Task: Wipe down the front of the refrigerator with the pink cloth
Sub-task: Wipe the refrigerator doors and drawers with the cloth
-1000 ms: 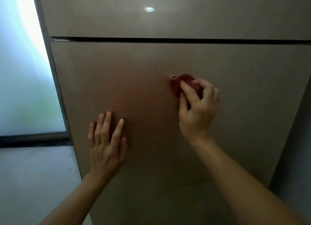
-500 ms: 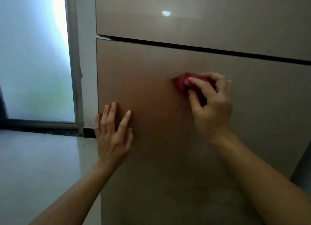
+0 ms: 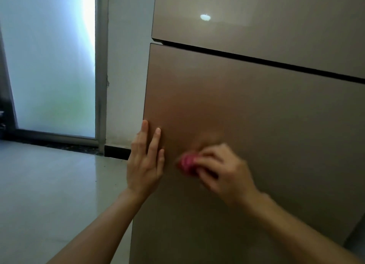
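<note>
I see the pink cloth (image 3: pixel 186 163) low in the middle of the frame, bunched up and pressed on the fridge (image 3: pixel 256 135) door. My right hand (image 3: pixel 223 171) is curled tight around it and looks blurry. My left hand (image 3: pixel 145 161) lies flat and spread out on the door's left edge, just beside the cloth, holding nothing. A dark gap runs across the fridge higher up. The floor (image 3: pixel 49 184) fills the lower left, with a bright glass door (image 3: pixel 49 66) at the upper left.
</note>
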Demonstrator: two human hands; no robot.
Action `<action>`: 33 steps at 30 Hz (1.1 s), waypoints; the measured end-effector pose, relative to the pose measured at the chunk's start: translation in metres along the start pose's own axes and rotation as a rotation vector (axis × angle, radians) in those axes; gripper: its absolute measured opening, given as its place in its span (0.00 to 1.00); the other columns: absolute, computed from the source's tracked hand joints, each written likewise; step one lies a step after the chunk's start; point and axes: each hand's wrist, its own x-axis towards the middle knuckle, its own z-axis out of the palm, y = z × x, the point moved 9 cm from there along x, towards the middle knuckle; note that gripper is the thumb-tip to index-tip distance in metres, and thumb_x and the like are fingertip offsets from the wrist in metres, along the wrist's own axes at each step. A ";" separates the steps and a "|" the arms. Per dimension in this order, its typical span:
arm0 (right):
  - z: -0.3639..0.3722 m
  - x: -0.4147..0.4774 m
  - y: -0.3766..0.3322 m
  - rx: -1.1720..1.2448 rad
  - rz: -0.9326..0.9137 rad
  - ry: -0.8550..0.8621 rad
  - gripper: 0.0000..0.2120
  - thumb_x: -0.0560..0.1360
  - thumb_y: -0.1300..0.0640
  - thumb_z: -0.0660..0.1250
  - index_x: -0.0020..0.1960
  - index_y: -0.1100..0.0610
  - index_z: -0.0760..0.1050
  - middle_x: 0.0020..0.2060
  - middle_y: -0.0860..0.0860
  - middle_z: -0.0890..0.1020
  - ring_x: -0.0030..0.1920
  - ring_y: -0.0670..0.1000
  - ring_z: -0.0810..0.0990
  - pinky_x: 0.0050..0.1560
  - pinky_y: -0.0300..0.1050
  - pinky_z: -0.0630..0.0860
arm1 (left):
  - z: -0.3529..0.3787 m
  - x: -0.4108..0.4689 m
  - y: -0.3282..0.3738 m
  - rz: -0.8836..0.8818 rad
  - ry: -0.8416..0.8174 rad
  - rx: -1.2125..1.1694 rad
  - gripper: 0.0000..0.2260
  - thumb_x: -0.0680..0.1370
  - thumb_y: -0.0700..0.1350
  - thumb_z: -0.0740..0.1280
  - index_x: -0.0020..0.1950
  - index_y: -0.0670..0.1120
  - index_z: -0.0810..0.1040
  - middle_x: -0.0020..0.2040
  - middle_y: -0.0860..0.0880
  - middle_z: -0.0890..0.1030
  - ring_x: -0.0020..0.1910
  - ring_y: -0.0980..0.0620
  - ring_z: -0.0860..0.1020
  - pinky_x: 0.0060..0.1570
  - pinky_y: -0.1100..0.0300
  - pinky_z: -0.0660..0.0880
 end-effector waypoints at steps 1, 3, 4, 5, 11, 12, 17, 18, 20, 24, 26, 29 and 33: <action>-0.028 0.029 0.008 -0.080 0.050 0.159 0.09 0.72 0.56 0.69 0.52 0.53 0.81 0.50 0.52 0.80 0.49 0.55 0.77 0.44 0.45 0.77 | 0.000 0.000 0.000 -0.006 -0.002 -0.012 0.25 0.81 0.49 0.57 0.78 0.49 0.56 0.78 0.42 0.54 0.72 0.39 0.64 0.60 0.41 0.74; -0.065 0.074 0.026 -0.217 0.178 0.367 0.11 0.74 0.57 0.67 0.56 0.54 0.80 0.54 0.55 0.78 0.54 0.55 0.73 0.45 0.40 0.70 | 0.000 0.000 0.000 -0.015 -0.001 -0.035 0.24 0.81 0.49 0.58 0.77 0.48 0.57 0.78 0.42 0.54 0.73 0.41 0.63 0.62 0.43 0.74; -0.069 0.087 0.032 -0.249 0.227 0.407 0.12 0.75 0.57 0.66 0.57 0.54 0.79 0.55 0.56 0.77 0.55 0.55 0.71 0.46 0.38 0.68 | -0.001 0.000 -0.001 -0.015 0.001 -0.046 0.24 0.81 0.48 0.58 0.76 0.48 0.59 0.78 0.42 0.55 0.73 0.41 0.63 0.62 0.43 0.74; -0.063 0.091 0.034 -0.271 0.240 0.422 0.12 0.75 0.58 0.65 0.58 0.54 0.79 0.56 0.57 0.77 0.56 0.55 0.69 0.48 0.39 0.68 | -0.002 0.000 0.000 -0.011 0.004 -0.055 0.23 0.81 0.48 0.58 0.76 0.47 0.60 0.78 0.42 0.55 0.73 0.41 0.63 0.62 0.43 0.74; 0.020 0.021 0.006 -0.266 -0.009 0.191 0.19 0.73 0.66 0.64 0.60 0.52 0.78 0.57 0.57 0.78 0.54 0.61 0.72 0.50 0.57 0.74 | -0.009 -0.005 -0.019 -0.134 0.014 -0.133 0.24 0.81 0.48 0.57 0.76 0.44 0.57 0.77 0.40 0.58 0.74 0.42 0.64 0.66 0.52 0.69; 0.037 0.000 -0.003 -0.251 -0.082 0.086 0.20 0.71 0.66 0.64 0.59 0.51 0.78 0.57 0.55 0.78 0.53 0.60 0.72 0.48 0.56 0.75 | -0.009 -0.008 -0.026 -0.171 -0.003 -0.150 0.24 0.81 0.50 0.56 0.76 0.44 0.57 0.75 0.39 0.64 0.71 0.42 0.67 0.64 0.52 0.71; 0.076 -0.038 -0.034 -0.028 -0.241 -0.402 0.09 0.71 0.55 0.66 0.50 0.48 0.81 0.47 0.48 0.81 0.46 0.50 0.75 0.32 0.45 0.77 | -0.005 -0.030 -0.044 -0.264 -0.153 -0.189 0.24 0.82 0.56 0.50 0.75 0.45 0.63 0.41 0.49 0.81 0.30 0.59 0.72 0.31 0.63 0.73; 0.059 -0.016 -0.038 0.008 -0.229 -0.313 0.08 0.72 0.55 0.67 0.49 0.50 0.82 0.46 0.49 0.82 0.45 0.51 0.77 0.34 0.45 0.78 | -0.003 -0.033 -0.045 -0.273 -0.164 -0.177 0.24 0.82 0.55 0.50 0.74 0.45 0.64 0.41 0.48 0.81 0.29 0.57 0.73 0.31 0.62 0.71; 0.018 0.042 -0.036 -0.046 -0.165 -0.027 0.09 0.74 0.56 0.68 0.52 0.55 0.82 0.49 0.54 0.82 0.47 0.55 0.79 0.41 0.47 0.79 | -0.002 -0.036 -0.047 -0.294 -0.172 -0.174 0.24 0.82 0.55 0.50 0.74 0.45 0.65 0.43 0.47 0.82 0.30 0.53 0.75 0.32 0.61 0.71; -0.012 0.128 -0.022 -0.275 0.074 0.285 0.13 0.77 0.56 0.63 0.60 0.56 0.78 0.59 0.57 0.78 0.59 0.57 0.68 0.50 0.49 0.72 | -0.003 -0.036 -0.047 -0.327 -0.182 -0.199 0.24 0.82 0.56 0.49 0.75 0.47 0.64 0.45 0.51 0.81 0.32 0.59 0.73 0.35 0.64 0.73; 0.016 0.121 -0.030 -0.334 0.034 0.262 0.14 0.78 0.58 0.61 0.61 0.55 0.78 0.61 0.56 0.78 0.60 0.57 0.67 0.52 0.50 0.67 | -0.005 -0.037 -0.048 -0.332 -0.174 -0.240 0.23 0.82 0.56 0.50 0.74 0.48 0.66 0.44 0.56 0.78 0.33 0.61 0.72 0.35 0.68 0.71; 0.062 0.061 -0.050 -0.331 -0.179 0.097 0.16 0.78 0.62 0.58 0.60 0.54 0.79 0.60 0.55 0.79 0.58 0.57 0.70 0.49 0.51 0.67 | -0.007 -0.035 -0.056 -0.379 -0.149 -0.322 0.20 0.82 0.54 0.51 0.67 0.49 0.73 0.41 0.58 0.75 0.34 0.60 0.73 0.34 0.62 0.70; 0.112 -0.039 -0.059 -0.240 -0.429 -0.401 0.13 0.74 0.57 0.60 0.54 0.48 0.80 0.54 0.51 0.81 0.53 0.54 0.75 0.46 0.46 0.69 | -0.011 -0.037 -0.058 -0.412 -0.155 -0.399 0.17 0.82 0.50 0.52 0.62 0.48 0.76 0.41 0.59 0.77 0.39 0.58 0.77 0.37 0.58 0.75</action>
